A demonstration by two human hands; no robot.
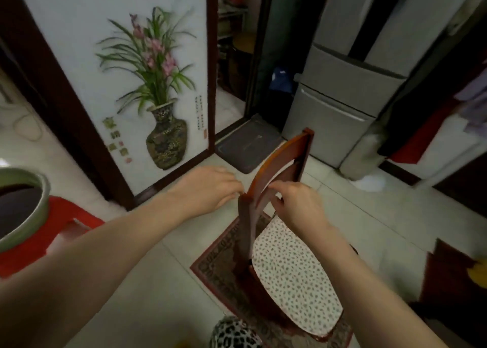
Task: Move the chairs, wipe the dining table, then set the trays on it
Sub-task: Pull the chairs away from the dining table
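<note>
A reddish-brown wooden chair (283,160) with a speckled white seat cushion (292,271) stands on a small patterned rug (218,266) in the middle of the floor. My left hand (208,190) is at the near left corner of the chair's curved top rail, its fingers touching the wood. My right hand (297,205) reaches through the backrest just below the rail, fingers curled round a slat. The dining table and the trays are out of view.
A framed flower-vase panel (147,84) stands on the left by a doorway with a dark doormat (247,147). A grey fridge (347,89) is at the back right. A green basin (23,208) sits on a red stool (66,231) at the left.
</note>
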